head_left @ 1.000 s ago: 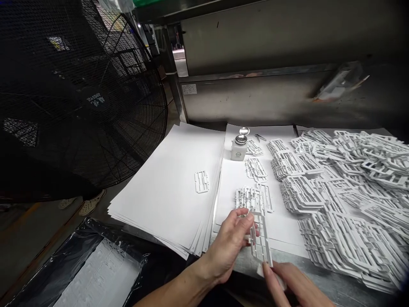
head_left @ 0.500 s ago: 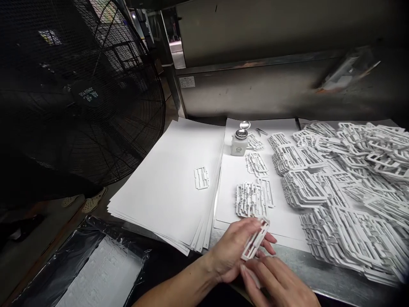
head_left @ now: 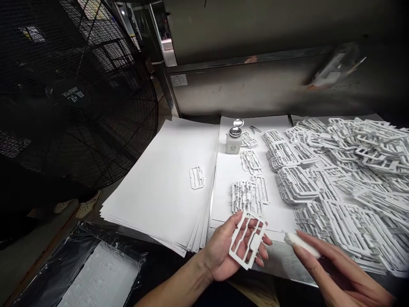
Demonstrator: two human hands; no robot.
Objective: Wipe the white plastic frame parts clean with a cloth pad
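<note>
Frame [head_left: 255, 242] now sits clear of right hand [head_left: 356, 269] (pinching wad [head_left: 305, 246]).

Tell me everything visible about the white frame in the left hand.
The white frame looks like thin plastic: a roughly rectangular outline crossed by lengthwise bars, one widening into a flat patch. It is held slanted in the left hand, which shows through the gaps; nothing else visibly touches it. Stacked similar frames lie just beyond.
</note>
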